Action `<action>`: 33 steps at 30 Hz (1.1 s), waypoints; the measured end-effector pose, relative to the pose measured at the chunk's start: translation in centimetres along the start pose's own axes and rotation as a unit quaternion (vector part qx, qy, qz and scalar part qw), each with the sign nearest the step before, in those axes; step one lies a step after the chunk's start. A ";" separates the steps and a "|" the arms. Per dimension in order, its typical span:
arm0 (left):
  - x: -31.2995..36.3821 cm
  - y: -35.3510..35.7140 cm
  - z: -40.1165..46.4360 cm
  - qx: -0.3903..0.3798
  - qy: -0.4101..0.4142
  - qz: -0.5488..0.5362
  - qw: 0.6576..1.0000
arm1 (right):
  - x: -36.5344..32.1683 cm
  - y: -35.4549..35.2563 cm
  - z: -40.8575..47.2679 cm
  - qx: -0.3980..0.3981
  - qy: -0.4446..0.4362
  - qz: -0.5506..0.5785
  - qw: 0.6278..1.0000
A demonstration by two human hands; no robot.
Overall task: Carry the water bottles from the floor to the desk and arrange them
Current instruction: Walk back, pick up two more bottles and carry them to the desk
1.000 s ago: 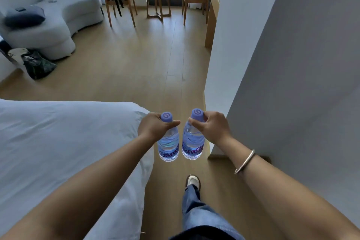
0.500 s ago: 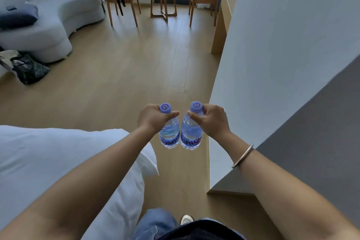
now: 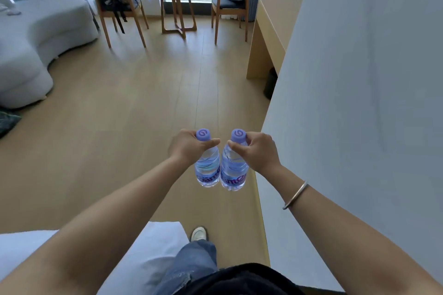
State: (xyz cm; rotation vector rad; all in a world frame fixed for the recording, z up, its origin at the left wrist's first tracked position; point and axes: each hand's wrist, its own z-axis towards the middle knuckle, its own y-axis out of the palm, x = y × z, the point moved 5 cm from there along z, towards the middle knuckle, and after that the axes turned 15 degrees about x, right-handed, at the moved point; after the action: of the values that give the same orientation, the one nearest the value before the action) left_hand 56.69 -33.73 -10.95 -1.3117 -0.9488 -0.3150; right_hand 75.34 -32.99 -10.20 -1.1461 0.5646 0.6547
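Bottles in both hands above wood floor; desk ahead.

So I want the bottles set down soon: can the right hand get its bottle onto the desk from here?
Probably not yet. The right hand holds its bottle over open floor, and the desk stands well ahead by the wall; the path looks free.

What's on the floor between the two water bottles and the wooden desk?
Nothing but bare wooden floor in the head view. The two bottles hang over it, and the desk stands farther ahead beside the white wall.
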 end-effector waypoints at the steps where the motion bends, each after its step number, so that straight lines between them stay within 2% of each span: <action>1: 0.5 -0.3 2.1 -0.004 0.005 0.002 1.000 | -0.4 0.8 1.6 0.007 0.003 0.002 1.000; 7: 2.2 -1.1 13.1 -0.018 0.029 -0.017 0.999 | -2.0 4.7 9.2 0.044 0.034 0.000 0.998; 18: 3.7 3.1 24.9 -0.056 0.037 0.013 0.998 | -0.1 9.4 20.1 0.051 0.050 -0.020 0.997; 25: 8.1 7.8 35.5 -0.059 0.053 0.043 0.996 | 4.0 12.4 31.5 0.052 0.065 -0.015 0.996; 33: 16.1 12.8 48.3 -0.043 0.087 0.041 0.994 | 7.4 13.0 46.3 0.076 0.082 0.003 0.994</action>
State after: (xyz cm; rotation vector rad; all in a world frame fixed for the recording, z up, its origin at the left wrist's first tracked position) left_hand 55.36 18.75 -9.55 -1.3735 -0.7396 -0.4026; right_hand 74.46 15.68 -9.12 -1.0612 0.7447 0.5167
